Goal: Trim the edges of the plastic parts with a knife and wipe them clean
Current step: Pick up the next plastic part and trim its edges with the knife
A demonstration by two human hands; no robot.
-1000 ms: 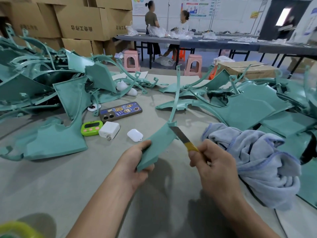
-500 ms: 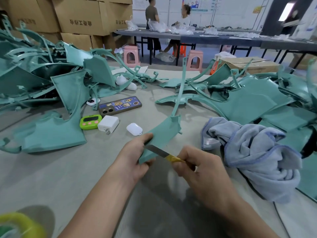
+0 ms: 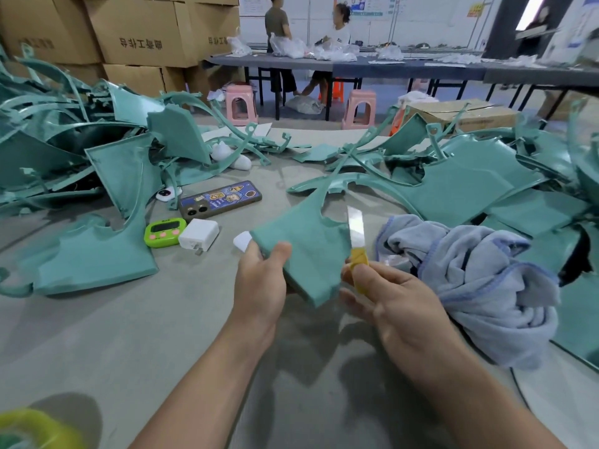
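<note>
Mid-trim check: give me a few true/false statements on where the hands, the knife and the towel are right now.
1. The left hand grips the teal plastic part. True.
2. The knife is set down, out of hand. False: the right hand holds it by its yellow handle, blade up beside the part's right edge.
3. The towel is draped over the held part. False: it lies bunched on the table, right of the right hand.
4. A phone lies beyond the green timer and white charger. True.
</note>
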